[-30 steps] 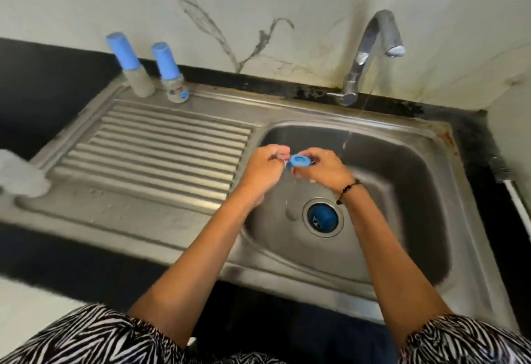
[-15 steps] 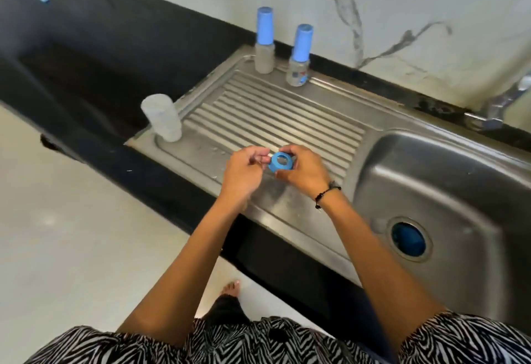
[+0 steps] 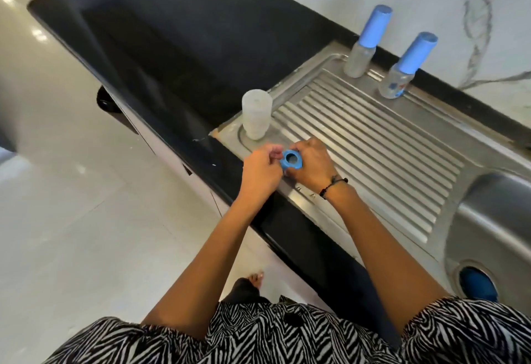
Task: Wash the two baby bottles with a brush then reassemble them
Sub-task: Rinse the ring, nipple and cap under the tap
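- A steel drainboard [image 3: 373, 145] sits in a black counter [image 3: 178, 47] under a marble wall.
- Over its near left corner, both hands pinch a blue screw ring [image 3: 291, 159]: left hand [image 3: 263, 171] at one edge, right hand [image 3: 311, 166] curled around the other.
- The ring looks light, rigid, probably wet and slippery; hold it by its ridged rim.
- A clear bottle [image 3: 256, 114] stands just beyond.

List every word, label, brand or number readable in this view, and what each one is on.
No text can be read.
Right-hand capped bottle: a blue and red print on its clear body, too small and blurred to read.
Left-hand capped bottle, frosted bottle, blue ring: no markings visible.
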{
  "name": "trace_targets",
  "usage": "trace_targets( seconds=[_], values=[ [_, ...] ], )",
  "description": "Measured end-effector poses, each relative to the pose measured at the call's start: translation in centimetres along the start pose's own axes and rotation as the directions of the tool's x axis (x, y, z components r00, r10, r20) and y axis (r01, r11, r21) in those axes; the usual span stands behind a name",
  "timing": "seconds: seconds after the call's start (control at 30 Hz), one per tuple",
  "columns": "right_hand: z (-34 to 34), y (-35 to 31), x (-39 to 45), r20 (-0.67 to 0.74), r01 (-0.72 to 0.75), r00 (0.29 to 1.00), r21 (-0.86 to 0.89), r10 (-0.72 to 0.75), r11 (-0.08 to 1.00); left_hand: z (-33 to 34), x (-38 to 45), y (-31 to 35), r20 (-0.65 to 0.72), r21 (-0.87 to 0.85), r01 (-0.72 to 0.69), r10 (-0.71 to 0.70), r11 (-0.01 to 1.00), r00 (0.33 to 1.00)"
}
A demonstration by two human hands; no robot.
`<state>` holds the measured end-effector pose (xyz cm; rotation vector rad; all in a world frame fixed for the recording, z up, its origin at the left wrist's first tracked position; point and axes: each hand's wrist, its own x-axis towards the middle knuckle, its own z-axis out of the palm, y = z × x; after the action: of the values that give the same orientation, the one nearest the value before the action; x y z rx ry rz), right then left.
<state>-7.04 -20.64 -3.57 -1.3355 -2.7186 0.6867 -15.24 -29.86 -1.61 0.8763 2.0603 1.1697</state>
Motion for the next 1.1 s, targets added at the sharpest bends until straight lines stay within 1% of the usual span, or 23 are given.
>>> trace_targets(
  seconds=[0.1, 0.17, 0.27, 0.43, 0.57, 0.73, 0.8, 0.9, 1.0, 1.1],
  values=[
    [0.2, 0.1, -0.2, 0.032, -0.020, 0.999, 0.023, 0.019, 1.000, 0.2, 0.1, 0.1, 0.006, 0.003, -0.002, 0.002, 1.000, 1.000],
    [-0.3, 0.2, -0.7, 0.047, -0.034, 0.998, 0.039, 0.033, 0.999, 0.5, -0.1, 0.6, 0.015, -0.001, -0.036, 0.036, 0.999, 0.999],
    [-1.7, 1.0, -2.0, 0.027, -0.055, 0.998, 0.087, 0.053, 0.995, 1.4, -0.6, 1.5, 0.034, -0.008, -0.086, 0.086, 0.996, 0.996],
    [-3.5, 4.9, -5.6, -0.022, -0.091, 0.995, 0.113, 0.094, 0.989, 4.7, -1.4, 3.1, 0.116, 0.013, -0.136, 0.134, 0.991, 0.984],
    [-4.8, 9.7, -9.7, -0.071, -0.151, 0.984, 0.146, 0.162, 0.978, 9.9, -3.2, 5.2, 0.152, 0.042, -0.194, 0.186, 0.980, 0.971],
    [-6.1, 17.2, -15.7, -0.109, -0.272, 0.948, 0.210, 0.299, 0.939, 17.9, -8.0, 7.4, 0.317, 0.070, -0.224, 0.192, 0.972, 0.929],
    [-6.3, 20.4, -18.0, -0.115, -0.313, 0.931, 0.234, 0.346, 0.921, 21.3, -10.0, 8.1, 0.353, 0.084, -0.233, 0.190, 0.969, 0.916],
    [-6.6, 24.9, -21.2, -0.107, -0.363, 0.912, 0.245, 0.397, 0.899, 26.2, -12.4, 8.7, 0.423, 0.117, -0.236, 0.166, 0.965, 0.891],
    [-7.2, 29.8, -23.8, -0.096, -0.450, 0.868, 0.264, 0.487, 0.853, 30.7, -14.1, 9.2, 0.505, 0.142, -0.238, 0.136, 0.961, 0.852],
    [-6.7, 33.9, -24.8, -0.067, -0.519, 0.831, 0.265, 0.553, 0.813, 33.9, -14.6, 9.3, 0.542, 0.202, -0.206, 0.065, 0.957, 0.838]
  ],
)
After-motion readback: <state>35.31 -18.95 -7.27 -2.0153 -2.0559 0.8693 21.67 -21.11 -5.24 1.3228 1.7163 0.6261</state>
